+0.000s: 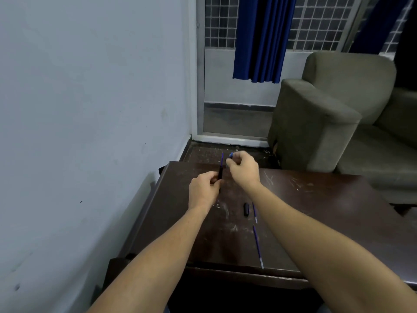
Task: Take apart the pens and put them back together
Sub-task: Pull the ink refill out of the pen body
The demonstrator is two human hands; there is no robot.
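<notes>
Now the left hand (203, 190) grip wraps the surely light black barrel (220, 175) low, its likely bendy refill (222, 158) poking up, while the right hand (243, 169) grip pinches a tiny blue end piece (231, 155) beside that refill.

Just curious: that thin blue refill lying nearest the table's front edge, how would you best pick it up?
Pinch the blue refill mid-length from above, fingertips across its width: it lies flat and thin on the table, with bare wood on either side.

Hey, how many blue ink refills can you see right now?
3. One refill sticks up from the black barrel in the left hand; a second and third lie on the table, one beyond the other. Arms may hide more.
</notes>
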